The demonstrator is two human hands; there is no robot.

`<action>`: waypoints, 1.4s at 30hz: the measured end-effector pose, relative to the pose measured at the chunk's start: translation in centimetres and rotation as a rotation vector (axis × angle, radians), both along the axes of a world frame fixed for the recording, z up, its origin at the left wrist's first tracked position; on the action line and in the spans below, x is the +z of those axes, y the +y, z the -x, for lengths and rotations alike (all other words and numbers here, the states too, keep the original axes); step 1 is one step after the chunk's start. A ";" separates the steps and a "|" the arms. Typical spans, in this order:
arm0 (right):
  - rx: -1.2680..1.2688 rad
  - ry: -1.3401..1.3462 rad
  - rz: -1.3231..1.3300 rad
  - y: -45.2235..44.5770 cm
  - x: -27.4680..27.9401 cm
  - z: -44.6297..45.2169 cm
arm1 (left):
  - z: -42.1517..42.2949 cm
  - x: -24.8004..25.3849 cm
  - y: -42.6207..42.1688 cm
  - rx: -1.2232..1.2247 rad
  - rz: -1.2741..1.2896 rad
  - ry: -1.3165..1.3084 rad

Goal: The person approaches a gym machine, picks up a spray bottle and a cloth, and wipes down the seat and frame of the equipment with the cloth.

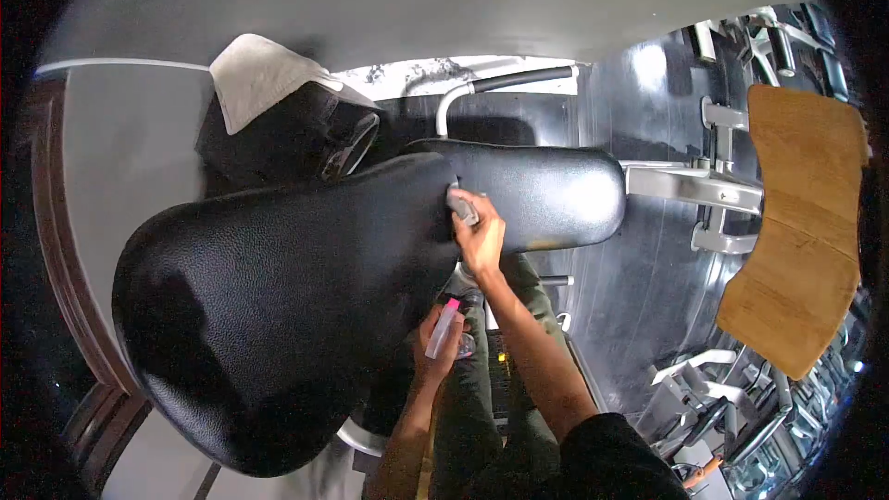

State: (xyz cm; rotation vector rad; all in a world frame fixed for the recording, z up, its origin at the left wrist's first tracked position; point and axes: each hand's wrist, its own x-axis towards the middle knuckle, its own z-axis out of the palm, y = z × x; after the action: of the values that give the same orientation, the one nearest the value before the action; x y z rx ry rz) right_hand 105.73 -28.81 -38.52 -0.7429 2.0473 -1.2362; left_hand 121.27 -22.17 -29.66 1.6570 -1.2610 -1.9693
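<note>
My right hand (482, 239) is closed around a grey cloth (462, 206) and presses it at the seam where two black pads meet. The large black backrest pad (278, 287) lies to the left, and the smaller black seat pad (546, 194) is on the right, with a bright glare on its surface. Lower down, my left hand (439, 338) holds a small clear bottle (442, 331) with a pink top, over my legs and beside the large pad's edge.
A light cloth (264, 79) hangs over a black object at the upper left. Metal frame bars (685, 185) run right from the seat pad toward a brown board (801, 231). More gym machines (732, 417) stand at the lower right.
</note>
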 end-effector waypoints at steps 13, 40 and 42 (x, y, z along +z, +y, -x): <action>-0.051 -0.008 -0.147 -1.3 -2.4 1.3 | 1.2 0.0 0.7 0.101 0.082 -0.090; 0.251 0.101 -0.063 -4.3 -5.4 5.7 | 4.2 -1.4 -3.2 0.107 -0.031 0.108; 0.181 -0.187 -0.243 -4.0 -8.1 6.0 | 4.7 -1.6 -3.6 0.111 -0.063 0.125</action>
State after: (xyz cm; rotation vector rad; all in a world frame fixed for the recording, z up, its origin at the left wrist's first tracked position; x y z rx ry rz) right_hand 99.72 -32.85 -46.65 -0.6545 1.8887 -0.9008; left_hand 116.58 -25.78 -31.25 1.5685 -1.0500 -2.0298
